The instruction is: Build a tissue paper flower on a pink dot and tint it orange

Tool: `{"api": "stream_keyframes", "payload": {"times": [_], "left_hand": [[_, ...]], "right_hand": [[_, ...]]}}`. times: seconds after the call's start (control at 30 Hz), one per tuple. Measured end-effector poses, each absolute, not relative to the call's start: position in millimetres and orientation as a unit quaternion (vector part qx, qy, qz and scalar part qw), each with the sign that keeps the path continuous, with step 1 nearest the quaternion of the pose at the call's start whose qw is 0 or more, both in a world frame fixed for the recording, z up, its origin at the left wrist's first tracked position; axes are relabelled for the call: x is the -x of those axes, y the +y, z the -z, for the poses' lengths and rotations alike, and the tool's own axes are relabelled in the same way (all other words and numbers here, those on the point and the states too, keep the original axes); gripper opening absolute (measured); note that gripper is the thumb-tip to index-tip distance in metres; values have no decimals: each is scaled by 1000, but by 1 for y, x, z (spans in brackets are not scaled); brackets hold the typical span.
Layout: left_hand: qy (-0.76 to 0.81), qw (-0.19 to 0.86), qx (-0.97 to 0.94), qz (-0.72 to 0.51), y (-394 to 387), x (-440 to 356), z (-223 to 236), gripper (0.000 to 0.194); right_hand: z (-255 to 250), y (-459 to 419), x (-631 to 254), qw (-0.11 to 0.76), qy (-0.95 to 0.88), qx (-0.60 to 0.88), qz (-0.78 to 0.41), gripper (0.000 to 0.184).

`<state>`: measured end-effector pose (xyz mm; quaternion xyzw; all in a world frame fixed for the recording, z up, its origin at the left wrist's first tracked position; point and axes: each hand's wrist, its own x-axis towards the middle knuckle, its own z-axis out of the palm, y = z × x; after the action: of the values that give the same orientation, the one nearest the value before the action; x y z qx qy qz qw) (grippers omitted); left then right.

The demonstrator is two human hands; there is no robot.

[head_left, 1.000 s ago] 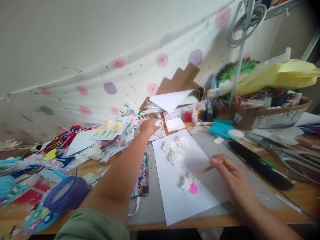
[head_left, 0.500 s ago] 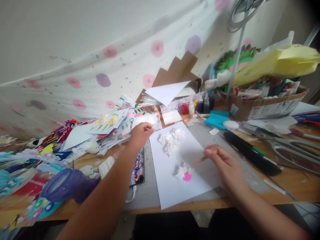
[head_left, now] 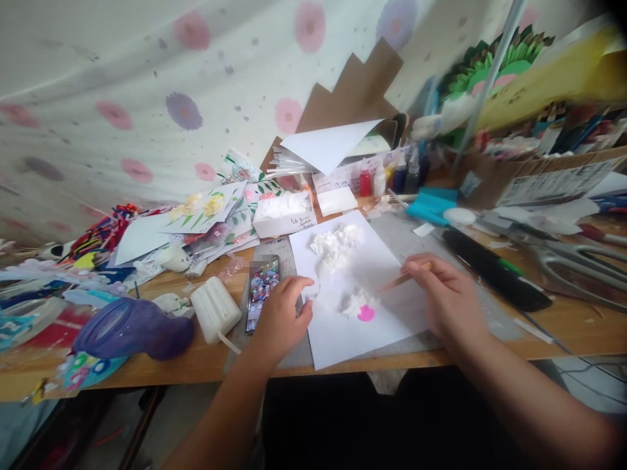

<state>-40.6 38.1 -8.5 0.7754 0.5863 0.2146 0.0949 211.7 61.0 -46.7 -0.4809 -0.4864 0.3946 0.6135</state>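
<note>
On the white rectangular sheet of paper (head_left: pixel 343 346), laid over a grey mat (head_left: pixel 406 245) on the wooden surface (head_left: pixel 171 369), a larger cluster of crumpled white tufts (head_left: pixel 336 247) is already placed toward the far end. Nearer, a smaller crumpled white tuft (head_left: pixel 353 301) is set against a bright pink patch (head_left: pixel 366 314). The work is judged to be partway along: the pink is left exposed at the near side, and much of the sheet is bare. A thin tan pointed stick (head_left: pixel 399 281) is pinched in the right hand (head_left: pixel 448 294), its tip held near the smaller tuft. By the left hand (head_left: pixel 281 320), thumb and forefinger are held slightly apart at the sheet's left edge; whether anything white is gripped cannot be told.
</note>
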Motion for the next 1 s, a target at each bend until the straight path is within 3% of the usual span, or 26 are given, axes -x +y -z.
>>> {"api": "stream_keyframes", "payload": {"times": [0.17,0.37,0.47,0.73,0.83,1.0], "left_hand": [[575,125,-793,-158,40,35,5,18],[615,43,-778,-121,53,22,16,27],[591,31,-799,-101,64,18,19,16],[593,29,-788,-166,63,26,5,12],[574,102,-782,-221,55,23,-12,9],[530,329,-749,-221,49,4,-24,10]], "right_hand": [[46,62,-212,622,-483,472,-397,18],[45,61,-212,607,-513,470,-383,18],[44,61,-213,607,-528,470,-363,19],[34,61,-209,528,-643,446,-330,18],[33,61,-208,498,-675,452,-303,19],[34,62,-207,488,-685,461,-283,17]]}}
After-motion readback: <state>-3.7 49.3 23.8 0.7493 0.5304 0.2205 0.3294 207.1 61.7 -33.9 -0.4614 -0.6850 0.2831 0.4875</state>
